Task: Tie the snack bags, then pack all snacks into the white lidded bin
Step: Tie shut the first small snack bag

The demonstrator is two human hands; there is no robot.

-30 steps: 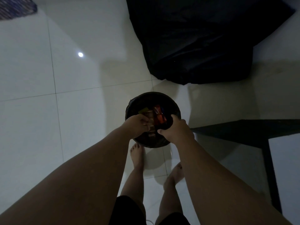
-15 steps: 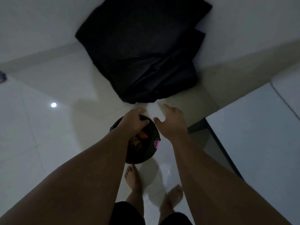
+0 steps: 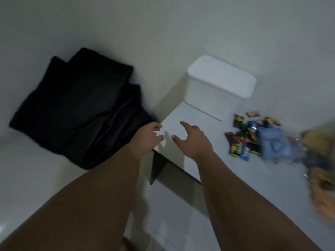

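The white lidded bin (image 3: pixel 217 91) stands closed on the white table (image 3: pixel 226 182), against the wall. To its right lies a heap of small snack packets (image 3: pixel 243 138), a pale blue bag (image 3: pixel 273 144) and blurred clear bags of orange snacks (image 3: pixel 322 178) at the frame's right edge. My left hand (image 3: pixel 147 138) and my right hand (image 3: pixel 194 140) hover over the table's left corner in front of the bin, fingers loosely spread, holding nothing.
A pile of black fabric (image 3: pixel 81 105) lies on the pale tiled floor (image 3: pixel 36 178) left of the table, against the wall. The table's dark edge and leg (image 3: pixel 157 167) run below my hands.
The black bowl of snacks that both hands held is out of view. The view swung up and right, so the bin and snacks on the table appeared. Both hands are now empty.
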